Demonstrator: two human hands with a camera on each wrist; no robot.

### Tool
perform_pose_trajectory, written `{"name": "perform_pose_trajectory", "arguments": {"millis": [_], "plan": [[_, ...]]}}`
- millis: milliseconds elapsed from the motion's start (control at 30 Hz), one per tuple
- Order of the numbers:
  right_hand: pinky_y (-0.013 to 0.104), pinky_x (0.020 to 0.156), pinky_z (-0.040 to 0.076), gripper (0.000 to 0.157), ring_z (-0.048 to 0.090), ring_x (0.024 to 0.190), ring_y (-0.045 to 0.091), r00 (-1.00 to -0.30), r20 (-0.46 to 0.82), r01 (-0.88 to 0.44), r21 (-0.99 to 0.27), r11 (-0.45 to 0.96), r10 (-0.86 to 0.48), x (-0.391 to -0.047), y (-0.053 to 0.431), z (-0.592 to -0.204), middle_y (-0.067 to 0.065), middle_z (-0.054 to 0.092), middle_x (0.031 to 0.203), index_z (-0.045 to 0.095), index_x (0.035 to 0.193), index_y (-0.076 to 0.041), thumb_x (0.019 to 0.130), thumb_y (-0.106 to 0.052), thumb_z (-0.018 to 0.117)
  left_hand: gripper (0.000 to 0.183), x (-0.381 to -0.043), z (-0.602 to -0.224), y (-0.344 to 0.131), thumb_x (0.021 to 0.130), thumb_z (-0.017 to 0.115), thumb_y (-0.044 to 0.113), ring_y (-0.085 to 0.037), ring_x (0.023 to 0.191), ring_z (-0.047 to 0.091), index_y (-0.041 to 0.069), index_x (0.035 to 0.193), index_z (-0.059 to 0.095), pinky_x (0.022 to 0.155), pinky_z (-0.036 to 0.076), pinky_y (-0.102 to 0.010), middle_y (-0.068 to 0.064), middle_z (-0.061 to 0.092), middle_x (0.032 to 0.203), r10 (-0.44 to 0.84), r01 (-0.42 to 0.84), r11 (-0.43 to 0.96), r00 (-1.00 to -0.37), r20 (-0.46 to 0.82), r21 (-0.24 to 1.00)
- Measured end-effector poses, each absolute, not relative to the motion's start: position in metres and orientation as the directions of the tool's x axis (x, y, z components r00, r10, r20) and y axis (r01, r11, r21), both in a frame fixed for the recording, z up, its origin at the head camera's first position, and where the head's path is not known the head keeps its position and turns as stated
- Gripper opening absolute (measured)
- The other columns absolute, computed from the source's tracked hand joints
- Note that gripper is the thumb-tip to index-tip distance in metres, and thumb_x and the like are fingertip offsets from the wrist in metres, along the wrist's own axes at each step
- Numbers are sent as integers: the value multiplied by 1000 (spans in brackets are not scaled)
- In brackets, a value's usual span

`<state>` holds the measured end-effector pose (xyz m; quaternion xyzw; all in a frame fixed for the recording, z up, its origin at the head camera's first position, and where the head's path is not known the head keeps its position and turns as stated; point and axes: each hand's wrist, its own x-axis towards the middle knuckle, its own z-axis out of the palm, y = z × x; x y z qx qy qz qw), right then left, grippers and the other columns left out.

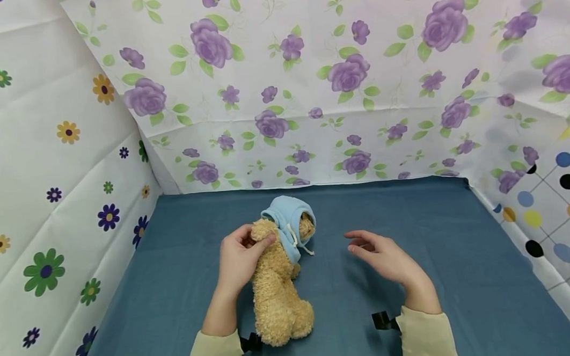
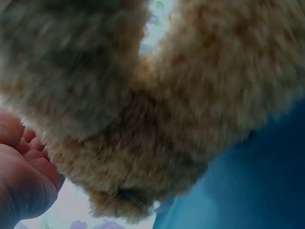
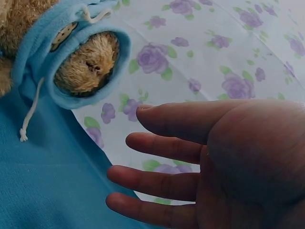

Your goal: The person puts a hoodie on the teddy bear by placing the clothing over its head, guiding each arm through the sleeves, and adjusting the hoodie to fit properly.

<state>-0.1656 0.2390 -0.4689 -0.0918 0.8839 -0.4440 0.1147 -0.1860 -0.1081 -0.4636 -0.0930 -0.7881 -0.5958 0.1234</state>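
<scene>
A curly tan teddy bear (image 1: 271,291) lies left of the middle of the table, its legs toward the near edge. On its upper part is a light blue hooded top (image 1: 284,210) with white drawstrings, and the hood is around its head. My left hand (image 1: 238,258) pinches the bear's arm between thumb and fingers. Tan fur (image 2: 143,157) fills most of the left wrist view. To the right, apart from the bear, my right hand (image 1: 388,258) hovers with fingers spread and holds nothing. In the right wrist view, the hood (image 3: 121,52) frames part of the furry head.
The table bears a dark blue cloth (image 1: 464,276). White sheets with purple flowers (image 1: 272,125) stand behind it, with a flowered sheet (image 1: 49,201) at left and a dotted one (image 1: 553,228) at right. Black straps (image 1: 384,320) sit at both wrists.
</scene>
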Motion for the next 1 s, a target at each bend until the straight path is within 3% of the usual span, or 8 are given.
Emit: {"name": "perform_pose_trajectory", "arguments": {"millis": [367,800,1000], "plan": [[58,104,51,48,61,131,33,-954,-130,-58,-805,591,-271,-168,237,-470,7,66,141,59,153,-20,111,-44,60,24,-183,-461,-101,90,89,36,-19,59,54,16,100,81,56,45,-30,-1,65,72,-14,307,326,-944,329,894],[58,103,51,46,62,129,32,-955,-131,-57,-800,597,-267,-167,239,-469,7,66,141,59,152,-21,111,-43,60,30,-180,-464,-87,90,90,34,-18,62,57,17,113,80,56,48,-30,2,69,82,27,344,320,-934,355,883],[57,103,52,50,61,129,32,-955,-147,-40,-796,604,-258,-169,244,-472,6,65,142,58,153,-23,111,-48,59,34,-180,-470,-74,96,85,18,-18,86,66,12,128,74,74,58,-30,-1,69,101,229,461,222,-881,414,859]]}}
